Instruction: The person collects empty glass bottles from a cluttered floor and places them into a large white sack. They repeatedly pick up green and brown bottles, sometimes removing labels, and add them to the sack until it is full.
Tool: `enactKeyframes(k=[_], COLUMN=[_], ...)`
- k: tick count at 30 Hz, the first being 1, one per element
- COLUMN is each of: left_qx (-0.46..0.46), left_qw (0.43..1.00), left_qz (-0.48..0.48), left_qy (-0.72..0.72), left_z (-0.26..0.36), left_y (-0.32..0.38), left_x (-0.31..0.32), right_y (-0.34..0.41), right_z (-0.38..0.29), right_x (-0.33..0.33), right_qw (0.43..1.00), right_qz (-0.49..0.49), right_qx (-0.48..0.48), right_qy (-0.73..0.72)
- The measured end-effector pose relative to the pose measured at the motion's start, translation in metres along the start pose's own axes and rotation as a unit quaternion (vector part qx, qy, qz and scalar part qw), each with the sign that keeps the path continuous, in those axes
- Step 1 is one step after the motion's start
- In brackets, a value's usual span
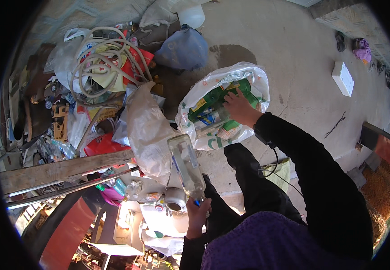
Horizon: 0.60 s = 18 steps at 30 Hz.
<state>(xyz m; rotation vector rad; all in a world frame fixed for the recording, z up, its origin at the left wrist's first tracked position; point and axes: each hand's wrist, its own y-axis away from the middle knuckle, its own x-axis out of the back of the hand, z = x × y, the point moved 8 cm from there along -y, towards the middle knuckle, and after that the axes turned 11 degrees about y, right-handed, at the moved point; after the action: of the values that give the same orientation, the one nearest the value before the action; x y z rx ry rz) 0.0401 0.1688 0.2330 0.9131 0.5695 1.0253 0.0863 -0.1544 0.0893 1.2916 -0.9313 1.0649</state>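
Observation:
Near the picture's lower middle, my left hand [198,213] grips the neck of a clear bottle [187,165], whose base points up and away from me. My right hand [240,108] reaches into a white plastic bag [263,77] that stands open on the concrete floor. Its fingers lie against the bottles inside; whether they hold one I cannot tell. The bag contains several green bottles [206,102] and a clear bottle [215,122] with a label. Beside the bag, on its left, is a cloudy plastic sack [147,125].
A coiled hose [77,79] lies over mixed bags and scrap at left, beyond a wooden beam [66,171]. A blue-grey bag [184,49] rests above the white bag. A white foam box [343,78] and a stick [335,125] lie on the floor at right.

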Motion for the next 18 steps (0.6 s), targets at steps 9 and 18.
enactKeyframes(k=[9,18], left_qx=[0.047,-0.08], left_qw=[0.971,0.978], left_qz=[-0.208,-0.189], left_qy=[0.103,0.041], left_z=[0.026,0.026], left_y=[-0.053,-0.088], left_x=[-0.111,-0.119], right_y=[0.065,-0.005], right_z=[-0.067,0.019], right_x=[0.082,0.092], right_qw=[0.518,0.846], right_qz=[-0.198,-0.073], right_qx=[-0.097,-0.076], right_qy=[-0.826,-0.522])
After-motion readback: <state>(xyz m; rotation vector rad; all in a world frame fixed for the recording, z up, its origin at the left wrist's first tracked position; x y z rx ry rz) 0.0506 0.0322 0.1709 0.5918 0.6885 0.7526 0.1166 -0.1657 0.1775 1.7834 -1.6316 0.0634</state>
